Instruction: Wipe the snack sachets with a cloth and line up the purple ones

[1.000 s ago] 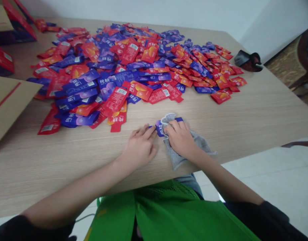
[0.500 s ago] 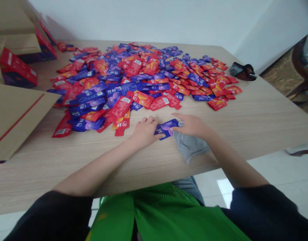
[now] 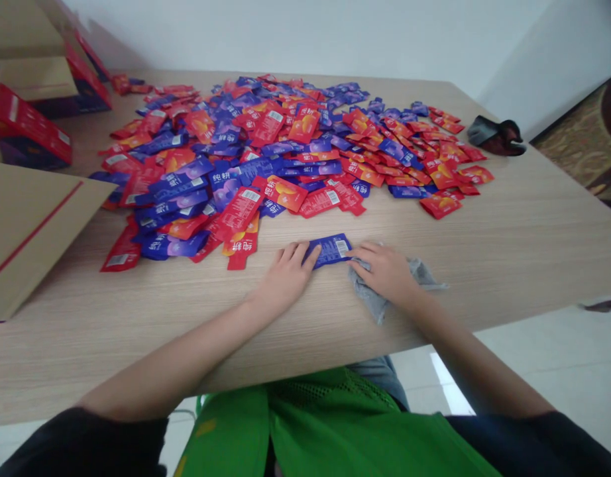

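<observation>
A purple sachet (image 3: 328,251) lies on the table with its barcode side up. Its left end is pinched between the thumb and fingers of my left hand (image 3: 287,273). My right hand (image 3: 384,270) is closed on a crumpled grey cloth (image 3: 374,299), which spreads out under the palm and past the wrist. The fingertips of that hand are at the sachet's right end. Beyond both hands is a wide heap of red and purple sachets (image 3: 238,173), some front up and some with barcodes showing.
Open cardboard cartons (image 3: 37,218) stand on the left, with red and purple printed sides. At the far right of the table (image 3: 524,245) lies a dark, shiny object (image 3: 497,136) that I cannot identify. A pale wall (image 3: 285,36) runs along the back.
The purple sachet has been turned over, from its fruit-picture front to its barcode side. My right hand's extended index finger has come down, and the hand now rests on the cloth.
</observation>
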A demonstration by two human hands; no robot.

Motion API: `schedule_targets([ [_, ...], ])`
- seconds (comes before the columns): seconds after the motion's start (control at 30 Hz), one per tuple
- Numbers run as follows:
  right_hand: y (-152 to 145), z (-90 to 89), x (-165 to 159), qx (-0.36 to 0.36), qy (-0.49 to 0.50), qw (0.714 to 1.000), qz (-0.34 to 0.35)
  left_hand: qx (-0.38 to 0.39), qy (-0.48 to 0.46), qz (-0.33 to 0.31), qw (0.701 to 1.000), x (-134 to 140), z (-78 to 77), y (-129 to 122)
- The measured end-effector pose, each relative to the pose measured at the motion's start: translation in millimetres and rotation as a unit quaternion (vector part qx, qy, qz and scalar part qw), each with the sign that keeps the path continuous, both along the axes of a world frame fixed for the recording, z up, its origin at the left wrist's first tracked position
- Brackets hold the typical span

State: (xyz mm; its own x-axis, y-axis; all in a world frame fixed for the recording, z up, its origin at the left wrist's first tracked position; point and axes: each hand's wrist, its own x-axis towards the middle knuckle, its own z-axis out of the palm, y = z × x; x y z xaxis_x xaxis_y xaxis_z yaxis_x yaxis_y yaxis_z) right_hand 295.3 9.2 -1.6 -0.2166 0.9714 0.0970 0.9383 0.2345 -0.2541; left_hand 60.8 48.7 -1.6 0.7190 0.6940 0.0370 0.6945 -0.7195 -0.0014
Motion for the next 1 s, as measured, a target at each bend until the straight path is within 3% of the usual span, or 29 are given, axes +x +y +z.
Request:
schedule_targets([
  [0.13, 8.3, 14.4, 10.1, -0.048, 0.071, 0.996, 0.005, -0.016, -0.028, -0.017, 0.999, -16.5, -6.7, -15.3],
  [0.23, 26.5, 26.2, -4.2, 0.050, 0.153, 0.987, -0.021, -0.026, -0.044, -0.024, 0.998, -24.7, -11.4, -26.1],
  [0.3, 38.1, 24.3, -29.8, 0.122, 0.184, 0.975, -0.018, -0.032, -0.048, -0.017, 0.998, -26.4, -14.0, -29.9],
  [0.37, 45.1, 15.0, -61.2, 0.136, 0.156, 0.978, 0.022, -0.039, -0.050, -0.012, 0.998, -26.2, -14.6, -31.0],
  [0.5, 43.2, -6.1, -96.7, 0.075, -0.009, 0.990, 0.116, -0.054, -0.056, 0.000, 0.997, -25.8, -11.0, -29.9],
  [0.63, 35.1, -14.2, -65.9, 0.063, -0.065, 0.995, 0.039, -0.064, -0.072, 0.003, 0.995, -28.0, -7.4, -29.3],
  [0.83, 42.6, -9.9, 2.0, 0.039, -0.016, 0.996, -0.080, -0.077, -0.057, -0.010, 0.995, -30.6, -6.9, -26.3],
  [0.93, 50.4, 0.1, -0.5, 0.082, 0.029, 0.991, -0.100, -0.083, -0.046, -0.014, 0.995, -31.2, -6.8, -25.2],
  [1.0, 49.6, 4.1, -19.6, 0.110, 0.058, 0.991, -0.052, -0.084, -0.044, -0.015, 0.995, -31.2, -6.6, -25.0],
])
